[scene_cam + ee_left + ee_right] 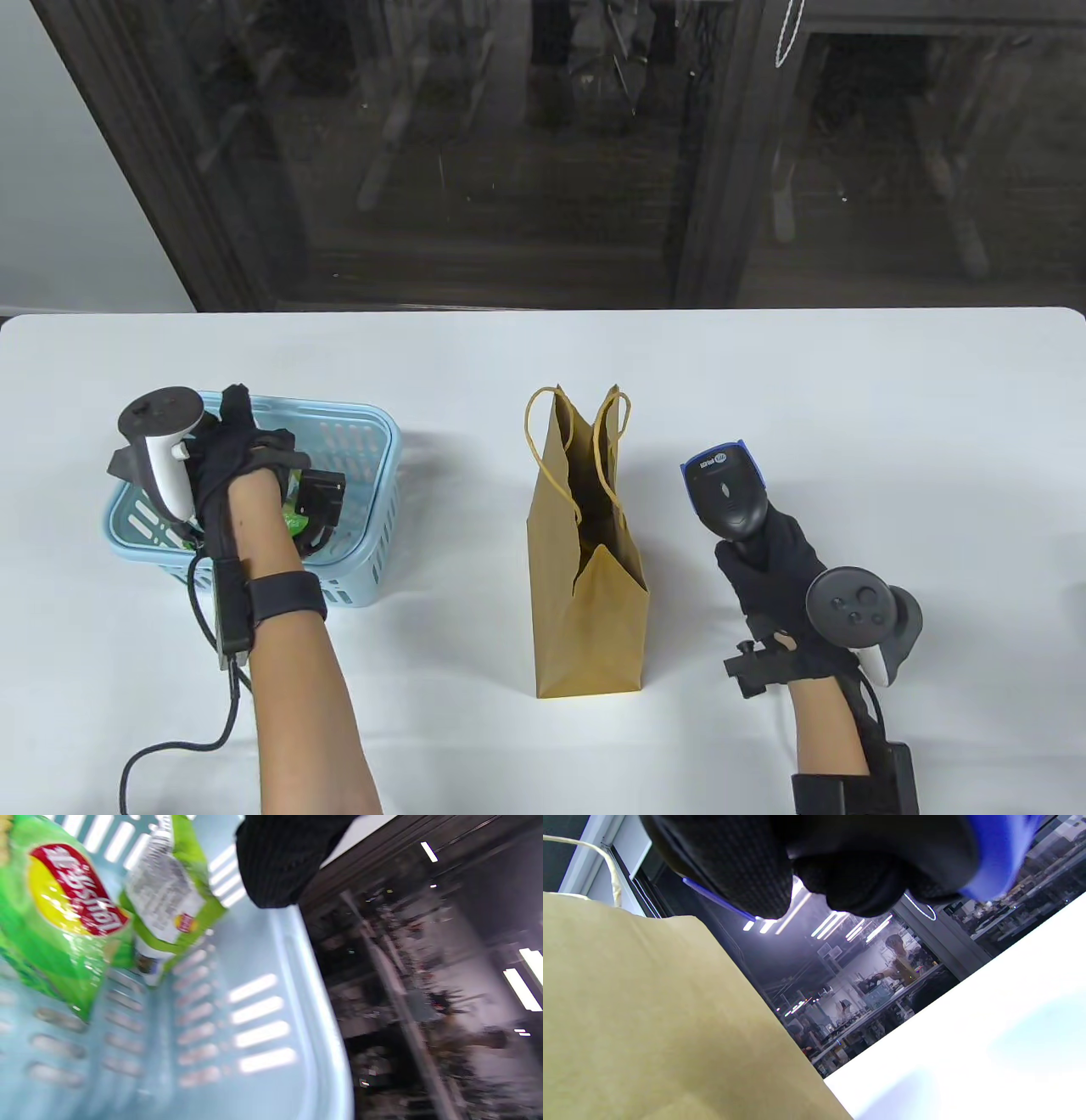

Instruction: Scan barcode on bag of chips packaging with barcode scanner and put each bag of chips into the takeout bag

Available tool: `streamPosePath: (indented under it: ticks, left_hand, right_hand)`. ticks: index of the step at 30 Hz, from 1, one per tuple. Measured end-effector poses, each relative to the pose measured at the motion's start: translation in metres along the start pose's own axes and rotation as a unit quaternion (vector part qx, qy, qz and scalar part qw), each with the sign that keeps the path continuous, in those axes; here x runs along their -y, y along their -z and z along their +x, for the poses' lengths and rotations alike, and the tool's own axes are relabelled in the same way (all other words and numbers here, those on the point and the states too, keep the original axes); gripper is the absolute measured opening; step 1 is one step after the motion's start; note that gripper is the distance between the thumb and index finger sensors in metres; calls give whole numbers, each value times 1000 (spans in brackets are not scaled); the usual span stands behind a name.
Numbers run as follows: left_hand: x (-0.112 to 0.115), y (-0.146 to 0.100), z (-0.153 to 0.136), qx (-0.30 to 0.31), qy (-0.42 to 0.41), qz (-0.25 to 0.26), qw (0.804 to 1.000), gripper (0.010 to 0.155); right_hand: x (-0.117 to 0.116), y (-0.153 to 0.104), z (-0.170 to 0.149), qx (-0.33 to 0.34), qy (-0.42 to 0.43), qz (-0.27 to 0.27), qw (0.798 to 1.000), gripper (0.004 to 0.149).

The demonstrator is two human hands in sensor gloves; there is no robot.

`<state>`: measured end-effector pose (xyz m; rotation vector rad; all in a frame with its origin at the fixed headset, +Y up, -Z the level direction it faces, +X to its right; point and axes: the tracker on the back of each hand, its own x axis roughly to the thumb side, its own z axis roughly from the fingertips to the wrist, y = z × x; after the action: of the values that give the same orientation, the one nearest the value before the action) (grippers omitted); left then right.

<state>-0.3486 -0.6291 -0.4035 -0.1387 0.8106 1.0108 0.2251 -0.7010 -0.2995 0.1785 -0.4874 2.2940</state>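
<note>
My left hand [233, 463] hovers over a light blue basket [382, 475] at the table's left, fingers spread and pointing down into it, holding nothing I can see. In the left wrist view one green chip bag [63, 921] shows its red and yellow logo. A second green bag [169, 895] shows its printed back, and a gloved fingertip [280, 861] hangs free above the basket wall [263, 1018]. My right hand [776, 560] grips a black and blue barcode scanner [725, 488] right of the brown takeout bag [585, 611], which stands upright with its mouth open.
A black cable [178, 747] trails from my left wrist over the white table [891, 407]. In the right wrist view the paper bag's side [649, 1018] fills the left and bare table [988, 1035] the right. A dark glass wall stands behind the table.
</note>
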Motion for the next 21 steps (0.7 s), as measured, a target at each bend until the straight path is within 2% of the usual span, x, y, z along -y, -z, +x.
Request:
streamPosePath:
  ticks: [2, 5, 13, 17, 21]
  left_hand:
    - [3, 6, -2, -45, 16, 2, 999, 83]
    - [6, 13, -1, -74, 30, 2, 997, 82]
    - [18, 27, -7, -156, 54, -48, 985, 78]
    - [20, 33, -10, -181, 57, -67, 980, 73]
    - [24, 37, -12, -200, 58, -92, 974, 77]
  right_hand:
    - [-1, 0, -1, -2, -2, 5, 1000, 59]
    - [-2, 0, -1, -3, -5, 9, 1000, 59]
    - [-2, 1, -2, -6, -2, 12, 1000, 59]
    - [-2, 1, -3, -10, -1, 13, 1000, 59]
    - [-1, 1, -4, -12, 2, 12, 1000, 59]
